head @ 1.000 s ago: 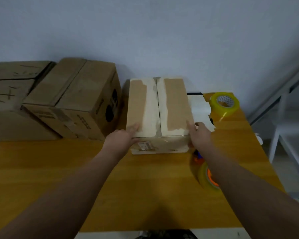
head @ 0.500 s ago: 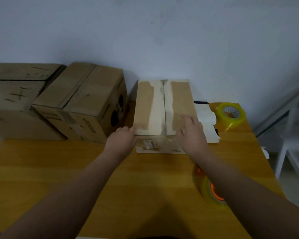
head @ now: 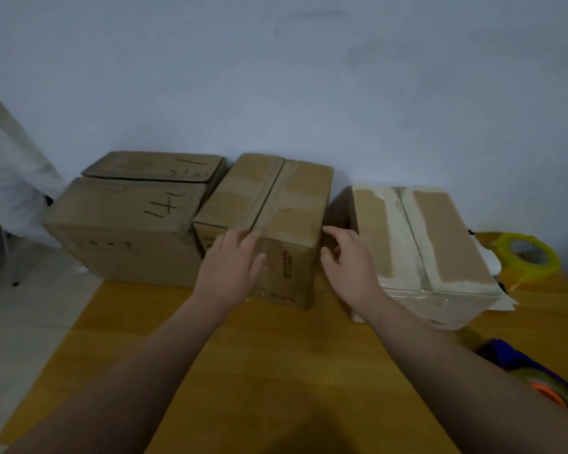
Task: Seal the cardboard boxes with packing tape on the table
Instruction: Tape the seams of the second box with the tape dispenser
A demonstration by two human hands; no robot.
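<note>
The left hand [head: 230,267] is lying flat-fingered on the middle box [head: 295,198], on its near top edge. The right hand [head: 350,263] is curling round its right corner. Brown and scuffed, with its flaps meeting at a centre seam, it is sitting on the table [head: 259,355] between two others.

left hand [head: 227,270] flat on middle box [head: 292,204] front | right hand [head: 348,267] grips its right edge | taped box [head: 440,231] just right

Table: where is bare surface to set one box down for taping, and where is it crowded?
Free: the wide strip of table in front of the boxes, down to its near edge. Crowded: the back row, where left box, middle box and right box stand close; the right end, with yellow tape roll, white paper and tape dispenser.
</note>
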